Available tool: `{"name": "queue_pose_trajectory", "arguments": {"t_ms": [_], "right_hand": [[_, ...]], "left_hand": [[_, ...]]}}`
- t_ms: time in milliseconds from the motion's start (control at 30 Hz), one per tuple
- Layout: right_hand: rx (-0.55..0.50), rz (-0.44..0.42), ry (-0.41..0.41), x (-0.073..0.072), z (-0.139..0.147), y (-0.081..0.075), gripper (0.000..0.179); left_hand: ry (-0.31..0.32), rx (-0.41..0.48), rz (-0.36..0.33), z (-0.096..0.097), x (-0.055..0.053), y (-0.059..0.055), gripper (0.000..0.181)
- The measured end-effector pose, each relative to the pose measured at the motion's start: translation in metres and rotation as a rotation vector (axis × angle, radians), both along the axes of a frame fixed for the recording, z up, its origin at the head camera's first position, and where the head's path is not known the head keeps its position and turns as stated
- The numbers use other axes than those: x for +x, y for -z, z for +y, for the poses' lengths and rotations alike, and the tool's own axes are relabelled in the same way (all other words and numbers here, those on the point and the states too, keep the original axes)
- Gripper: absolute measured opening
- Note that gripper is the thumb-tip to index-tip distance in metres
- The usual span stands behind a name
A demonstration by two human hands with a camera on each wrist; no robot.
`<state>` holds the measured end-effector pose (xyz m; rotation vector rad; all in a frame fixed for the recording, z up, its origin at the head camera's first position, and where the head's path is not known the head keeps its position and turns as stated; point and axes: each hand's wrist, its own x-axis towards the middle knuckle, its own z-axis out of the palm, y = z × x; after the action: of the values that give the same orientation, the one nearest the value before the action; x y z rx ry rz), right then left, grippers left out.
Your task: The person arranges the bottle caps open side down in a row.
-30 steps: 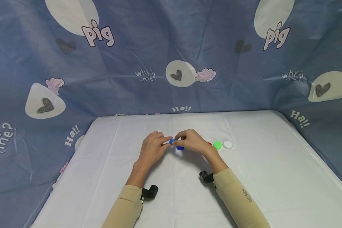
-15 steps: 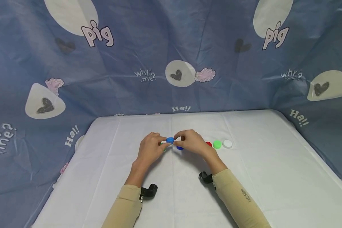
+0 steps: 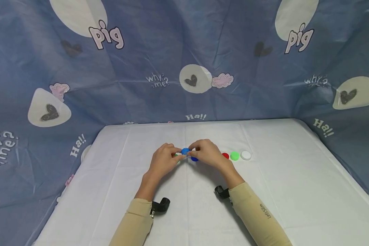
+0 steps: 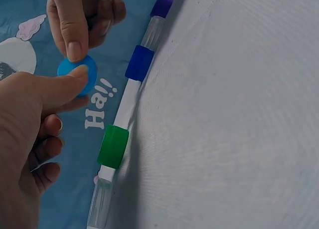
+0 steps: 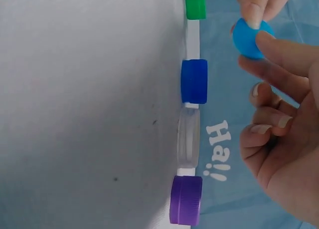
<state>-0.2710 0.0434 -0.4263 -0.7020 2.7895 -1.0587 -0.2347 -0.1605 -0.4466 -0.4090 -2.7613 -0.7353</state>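
Observation:
A light blue round bottle cap (image 3: pixel 185 151) is held above the table between both hands. My left hand (image 3: pixel 164 159) pinches it between thumb and fingers from the left. From the other side my right hand (image 3: pixel 206 152) pinches its edge with thumb and index finger. In the wrist views, the face of the cap (image 4: pixel 76 74) shows between the two thumbs. Below the hands stands a row of caps: a clear one (image 4: pixel 100 204), a green one (image 4: pixel 113 146), a dark blue one (image 5: pixel 194 82), another clear one (image 5: pixel 188 137) and a purple one (image 5: pixel 186 200).
The row runs on to the right of my right hand with a red cap (image 3: pixel 225 155), a bright green cap (image 3: pixel 234 156) and a white cap (image 3: pixel 246 155). A white cloth covers the table (image 3: pixel 184 212). A blue printed curtain (image 3: pixel 141 102) hangs behind it.
The light blue cap has turned between the fingers, and more of its face shows in the head view. Both hands have stayed in nearly the same place.

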Motion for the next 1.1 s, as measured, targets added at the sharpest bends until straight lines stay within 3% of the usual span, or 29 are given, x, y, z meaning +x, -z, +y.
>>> {"name": "queue_pose_trajectory", "arguments": {"t_ms": [100,333,700,1100], "right_hand": [[-0.039,-0.059,0.025,0.001,0.0,-0.002,0.022],[-0.144,-0.224,0.017,0.001,0.003,-0.009,0.022],[-0.163,-0.333,0.066,-0.002,0.004,-0.006,0.025],[-0.14,-0.314,0.021,-0.002,0.005,-0.005,0.026]], "left_hand": [[0.013,-0.03,0.008,0.0,0.0,-0.001,0.032],[0.047,-0.073,0.099,-0.002,0.0,-0.001,0.036],[0.086,-0.075,0.212,-0.002,-0.001,-0.002,0.042],[0.088,-0.078,0.209,-0.003,-0.001,0.0,0.038]]}}
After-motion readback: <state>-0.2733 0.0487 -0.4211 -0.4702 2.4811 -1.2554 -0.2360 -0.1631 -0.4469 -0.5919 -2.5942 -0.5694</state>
